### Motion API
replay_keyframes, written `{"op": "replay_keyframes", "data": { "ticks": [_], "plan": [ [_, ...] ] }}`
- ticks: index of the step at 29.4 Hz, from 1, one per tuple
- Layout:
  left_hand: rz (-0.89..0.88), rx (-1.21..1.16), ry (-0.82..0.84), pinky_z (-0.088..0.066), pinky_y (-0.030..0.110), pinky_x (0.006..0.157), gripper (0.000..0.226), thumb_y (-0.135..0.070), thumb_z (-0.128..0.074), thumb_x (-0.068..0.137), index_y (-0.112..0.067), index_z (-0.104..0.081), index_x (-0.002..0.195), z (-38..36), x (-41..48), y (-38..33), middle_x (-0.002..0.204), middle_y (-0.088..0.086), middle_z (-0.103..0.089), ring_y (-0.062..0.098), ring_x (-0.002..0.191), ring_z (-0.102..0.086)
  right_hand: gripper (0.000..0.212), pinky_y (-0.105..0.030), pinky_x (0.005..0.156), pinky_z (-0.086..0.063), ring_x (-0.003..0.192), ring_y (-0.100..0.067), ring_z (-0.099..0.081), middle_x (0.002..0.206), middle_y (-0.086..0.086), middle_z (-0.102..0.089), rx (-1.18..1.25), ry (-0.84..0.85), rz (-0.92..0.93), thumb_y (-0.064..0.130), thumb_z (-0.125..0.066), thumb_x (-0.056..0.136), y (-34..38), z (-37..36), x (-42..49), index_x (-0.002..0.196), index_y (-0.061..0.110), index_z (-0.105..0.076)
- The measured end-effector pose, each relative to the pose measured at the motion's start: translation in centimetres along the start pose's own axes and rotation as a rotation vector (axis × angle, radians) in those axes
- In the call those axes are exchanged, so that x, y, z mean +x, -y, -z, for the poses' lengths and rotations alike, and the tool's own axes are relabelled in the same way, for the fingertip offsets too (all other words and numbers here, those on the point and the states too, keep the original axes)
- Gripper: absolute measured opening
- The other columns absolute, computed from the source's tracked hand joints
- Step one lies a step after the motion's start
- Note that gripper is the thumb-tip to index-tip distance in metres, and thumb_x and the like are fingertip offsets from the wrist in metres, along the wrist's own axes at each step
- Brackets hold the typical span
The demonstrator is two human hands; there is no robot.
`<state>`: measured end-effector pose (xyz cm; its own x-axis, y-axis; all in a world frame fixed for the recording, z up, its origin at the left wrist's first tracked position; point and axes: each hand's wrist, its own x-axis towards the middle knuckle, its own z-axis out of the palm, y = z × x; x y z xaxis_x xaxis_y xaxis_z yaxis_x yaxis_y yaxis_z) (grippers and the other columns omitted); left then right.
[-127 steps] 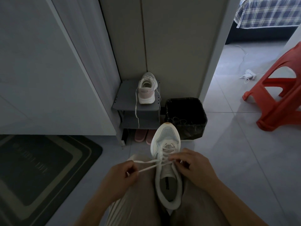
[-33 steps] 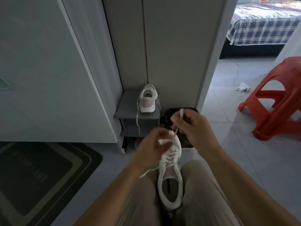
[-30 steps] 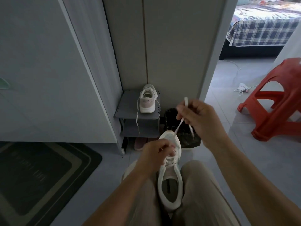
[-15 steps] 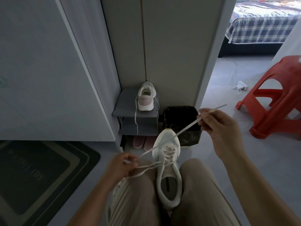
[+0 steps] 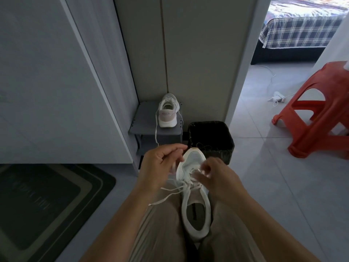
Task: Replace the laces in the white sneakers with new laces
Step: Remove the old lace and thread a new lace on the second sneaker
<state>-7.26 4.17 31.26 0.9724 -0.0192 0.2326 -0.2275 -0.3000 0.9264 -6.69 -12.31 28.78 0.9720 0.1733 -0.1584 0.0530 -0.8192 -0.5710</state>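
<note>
The near sneaker (image 5: 196, 210) lies on the lap with its lace (image 5: 162, 199) only part threaded, ends trailing left. The right hand (image 5: 217, 176) pinches it at the eyelets. The left hand (image 5: 160, 163) is curled, its hold blurred. The far sneaker (image 5: 168, 112), on the shelf (image 5: 143, 120), probably still needs doing.
</note>
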Motion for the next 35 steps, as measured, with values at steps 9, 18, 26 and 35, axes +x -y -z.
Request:
{"op": "replay_keyframes", "data": {
  "ticks": [9,18,26,35],
  "plan": [
    [0.187,0.328,0.205,-0.054,0.026,0.072,0.006,-0.022,-0.050,0.094,-0.025,-0.050,0.099,-5.0,-4.0,3.4,0.080,-0.010,-0.062,0.001,0.075,-0.061,0.016,-0.012,0.055,-0.035,0.063,-0.003,-0.050,0.071,0.011,-0.055,-0.108,0.118,-0.123,0.034,-0.055,0.088,-3.0,-2.0,-0.7,0.073,0.029,-0.057],
    [0.016,0.690,0.127,-0.034,0.012,0.046,0.010,-0.025,-0.074,0.073,-0.023,-0.068,0.065,-6.9,-4.8,5.5,0.061,-0.010,-0.064,0.004,0.053,-0.057,0.013,-0.011,0.070,-0.044,0.079,-0.003,-0.060,0.083,0.015,-0.065,0.316,0.130,-0.128,0.020,-0.060,0.087,-5.1,-1.2,-1.0,0.094,0.020,-0.071],
    [-0.031,0.743,0.118,-0.025,0.009,0.046,0.011,-0.026,-0.067,0.081,-0.022,-0.068,0.071,-7.5,-4.9,5.7,0.066,-0.006,-0.065,0.007,0.058,-0.057,0.010,-0.013,0.071,-0.045,0.082,-0.010,-0.063,0.085,0.005,-0.071,0.438,0.201,-0.184,0.019,-0.064,0.085,-5.2,-0.6,-1.0,0.089,0.022,-0.072],
    [-0.076,0.783,0.241,-0.042,0.029,0.069,0.025,-0.026,-0.044,0.096,-0.014,-0.066,0.096,-7.4,-3.5,5.3,0.094,0.006,-0.067,0.020,0.087,-0.061,0.004,-0.011,0.070,-0.045,0.079,-0.003,-0.062,0.083,0.013,-0.068,0.341,0.181,-0.097,0.033,-0.064,0.083,-5.1,-1.1,-1.1,0.082,0.031,-0.067]
  ]
}}
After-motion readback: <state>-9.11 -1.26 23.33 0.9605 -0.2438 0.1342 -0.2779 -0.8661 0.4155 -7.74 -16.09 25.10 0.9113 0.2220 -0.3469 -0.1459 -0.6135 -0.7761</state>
